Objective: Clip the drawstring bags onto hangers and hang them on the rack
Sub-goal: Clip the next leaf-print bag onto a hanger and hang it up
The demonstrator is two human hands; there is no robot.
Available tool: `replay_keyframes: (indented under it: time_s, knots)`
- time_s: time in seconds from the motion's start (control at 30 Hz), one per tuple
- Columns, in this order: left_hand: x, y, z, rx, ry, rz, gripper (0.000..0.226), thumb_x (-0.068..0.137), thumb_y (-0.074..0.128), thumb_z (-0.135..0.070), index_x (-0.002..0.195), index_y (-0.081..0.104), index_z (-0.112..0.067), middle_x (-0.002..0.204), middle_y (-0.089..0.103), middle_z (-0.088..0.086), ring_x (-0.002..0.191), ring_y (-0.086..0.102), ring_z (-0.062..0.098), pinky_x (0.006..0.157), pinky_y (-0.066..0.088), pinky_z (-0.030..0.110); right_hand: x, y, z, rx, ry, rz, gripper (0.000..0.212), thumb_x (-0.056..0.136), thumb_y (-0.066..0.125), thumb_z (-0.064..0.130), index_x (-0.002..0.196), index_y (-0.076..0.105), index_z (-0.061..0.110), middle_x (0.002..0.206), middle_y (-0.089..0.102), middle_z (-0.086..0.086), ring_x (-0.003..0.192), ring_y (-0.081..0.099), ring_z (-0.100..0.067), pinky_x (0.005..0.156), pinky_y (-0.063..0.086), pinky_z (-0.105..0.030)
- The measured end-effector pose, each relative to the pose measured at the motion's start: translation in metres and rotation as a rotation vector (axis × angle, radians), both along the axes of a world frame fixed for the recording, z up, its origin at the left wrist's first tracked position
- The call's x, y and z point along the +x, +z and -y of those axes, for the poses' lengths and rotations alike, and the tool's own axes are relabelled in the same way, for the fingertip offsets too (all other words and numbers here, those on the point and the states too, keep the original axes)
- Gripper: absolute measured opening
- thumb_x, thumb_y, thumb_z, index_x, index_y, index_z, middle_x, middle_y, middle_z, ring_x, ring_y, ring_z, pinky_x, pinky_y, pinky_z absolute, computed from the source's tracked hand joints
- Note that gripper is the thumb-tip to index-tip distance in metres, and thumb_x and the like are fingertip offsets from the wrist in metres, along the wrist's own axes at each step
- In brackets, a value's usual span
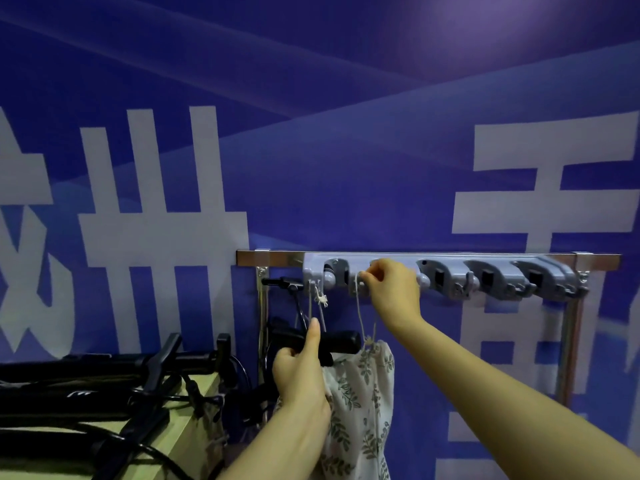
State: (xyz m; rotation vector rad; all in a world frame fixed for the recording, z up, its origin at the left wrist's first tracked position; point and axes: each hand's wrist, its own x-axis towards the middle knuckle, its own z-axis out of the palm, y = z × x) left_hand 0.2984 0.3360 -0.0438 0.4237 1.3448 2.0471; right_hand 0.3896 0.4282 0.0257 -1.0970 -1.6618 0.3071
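A white drawstring bag with a green leaf print (360, 403) hangs below a grey rack of clamps and hooks (446, 275) on the blue wall. Its beige drawstring (358, 310) runs up to the rack. My right hand (391, 289) pinches the top of that string at a hook near the rack's left end. My left hand (301, 368) grips the upper left of the bag beside a black hanger (332, 341). A second knotted string (322, 299) dangles from the leftmost hook.
The rack sits on a metal rail (270, 258) with chrome uprights (571, 341). Several black hangers and cables lie piled on a light wooden table (180, 424) at the lower left. Large white characters cover the blue wall behind.
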Motion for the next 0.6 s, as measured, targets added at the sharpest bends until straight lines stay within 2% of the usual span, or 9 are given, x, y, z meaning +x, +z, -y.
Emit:
replay_keyframes:
  time_s: [0.1,0.2,0.33,0.43,0.53,0.6]
  knots:
    - [-0.002,-0.006,-0.001,-0.032,-0.013,0.007,0.042,0.079,0.07,-0.038,0.083,0.055,0.0,0.07,0.05,0.013,0.062,0.05,0.023,0.057,0.044,0.033,0.004,-0.011,0.003,0.007,-0.005,0.026,0.023,0.092,0.057,0.021,0.079,0.06,0.002,0.073,0.063,-0.011,0.067,0.056,-0.026,0.058,0.041,-0.034]
    - [-0.003,-0.01,-0.002,-0.04,-0.032,0.04,0.047,0.079,0.072,-0.037,0.086,0.059,0.007,0.075,0.058,0.016,0.067,0.057,0.027,0.064,0.05,0.036,0.01,-0.026,0.008,-0.018,0.013,0.057,0.024,0.094,0.055,0.021,0.081,0.058,0.002,0.074,0.063,-0.015,0.061,0.048,-0.023,0.054,0.037,-0.033]
    - [-0.003,-0.012,-0.003,-0.072,-0.068,0.016,0.04,0.08,0.071,-0.035,0.076,0.055,0.002,0.068,0.056,0.01,0.061,0.055,0.022,0.054,0.045,0.03,0.009,-0.038,0.019,0.034,0.001,0.121,0.024,0.096,0.051,0.023,0.081,0.056,0.004,0.075,0.06,-0.012,0.062,0.049,-0.025,0.055,0.038,-0.036]
    - [-0.006,-0.01,-0.001,-0.088,-0.121,0.035,0.037,0.079,0.073,-0.029,0.091,0.062,0.003,0.09,0.067,0.016,0.083,0.065,0.029,0.07,0.05,0.032,0.003,-0.036,0.033,0.115,-0.048,0.151,0.02,0.096,0.05,0.026,0.085,0.052,0.01,0.085,0.056,-0.005,0.069,0.052,-0.025,0.061,0.043,-0.04]
    - [-0.011,-0.008,0.004,-0.125,-0.151,0.045,0.04,0.076,0.076,-0.027,0.101,0.063,0.002,0.108,0.067,0.016,0.1,0.064,0.031,0.09,0.051,0.038,0.0,-0.037,0.048,0.136,-0.094,0.175,0.018,0.096,0.049,0.03,0.091,0.052,0.012,0.09,0.052,-0.001,0.072,0.05,-0.021,0.06,0.041,-0.036]
    - [-0.016,-0.009,0.01,-0.174,-0.168,0.039,0.053,0.077,0.076,-0.027,0.114,0.057,0.006,0.115,0.064,0.015,0.105,0.062,0.033,0.09,0.05,0.038,-0.001,-0.041,0.06,0.151,-0.088,0.205,0.02,0.097,0.048,0.032,0.092,0.053,0.013,0.089,0.051,0.001,0.071,0.051,-0.019,0.058,0.039,-0.032]
